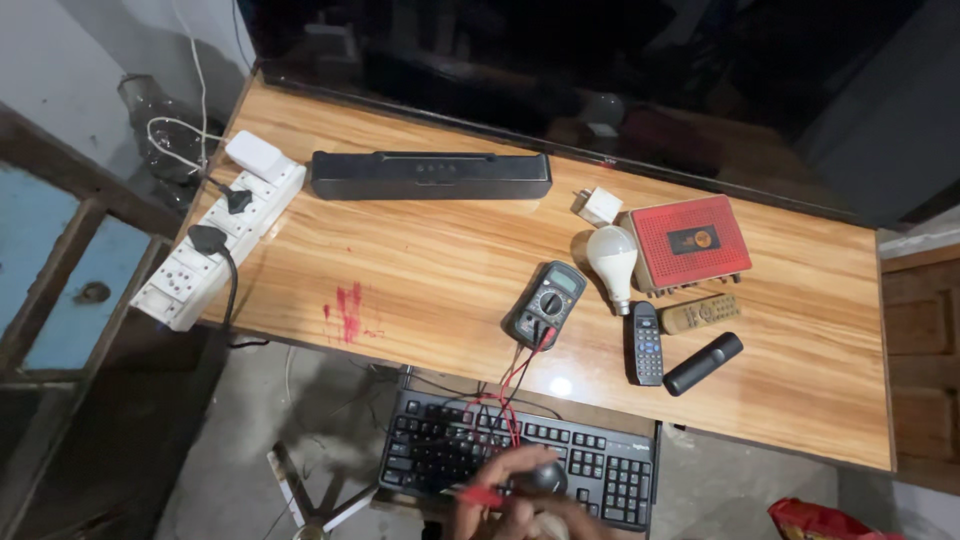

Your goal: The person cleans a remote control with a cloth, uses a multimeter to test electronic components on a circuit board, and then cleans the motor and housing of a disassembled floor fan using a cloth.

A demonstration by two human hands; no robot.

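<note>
- Red probe (480,495) pinched in the grip of the hands (520,500), over the black keyboard (430,455); left and right hard to tell apart, blurred.
- Probably light, stiff, slim; best held at the plastic handle.
- Red and black leads (512,385) soft, running up from the grip to the multimeter (547,303) on the wooden surface (430,260).
- Farther beyond: bulb (612,258), remotes (646,342).

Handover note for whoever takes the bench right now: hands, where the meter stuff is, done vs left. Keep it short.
Hands: both at the bottom edge over the keyboard. One hand pinches the red probe against a small dark round part; which hand is unclear.
Multimeter lies on the wooden desk, leads plugged in and trailing to the hands.
Done: leads connected. Left: reading; display unreadable.
</note>
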